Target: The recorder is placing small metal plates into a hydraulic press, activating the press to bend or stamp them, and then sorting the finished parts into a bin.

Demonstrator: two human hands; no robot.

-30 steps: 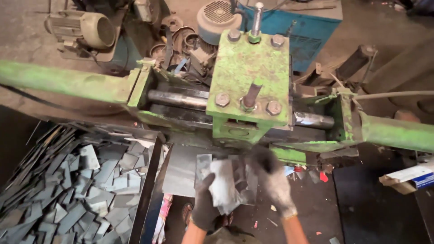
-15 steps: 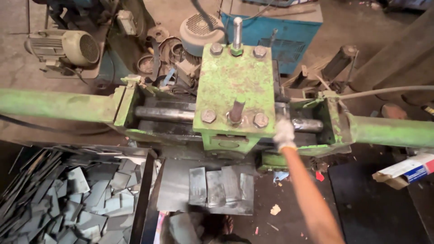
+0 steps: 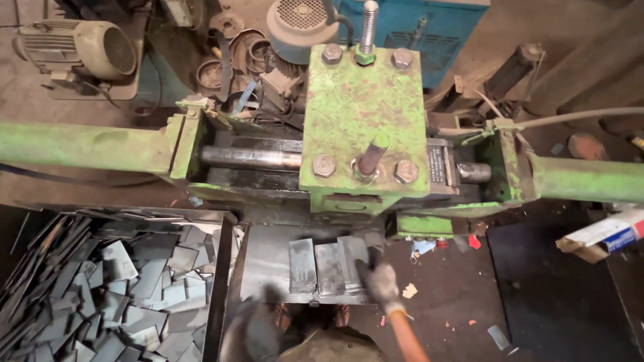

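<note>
Three grey metal plates lie side by side on a steel tray under the green press machine. My right hand, in a dark and white glove, rests against the right edge of the rightmost plate; I cannot see whether its fingers grip it. My left hand is a dark blurred shape low down, left of the plates, over the tray's front edge, and nothing shows in it. A steel rod runs through the machine's frame to the left of the green block.
A bin at the lower left is heaped with several cut metal pieces. An electric motor sits at the top left, a blue cabinet behind the press. A cardboard box lies right. My feet show below the tray.
My right hand has dropped from the machine's right side down to the plates on the tray. My left hand has come into view at the lower left. The camera has tilted slightly.
</note>
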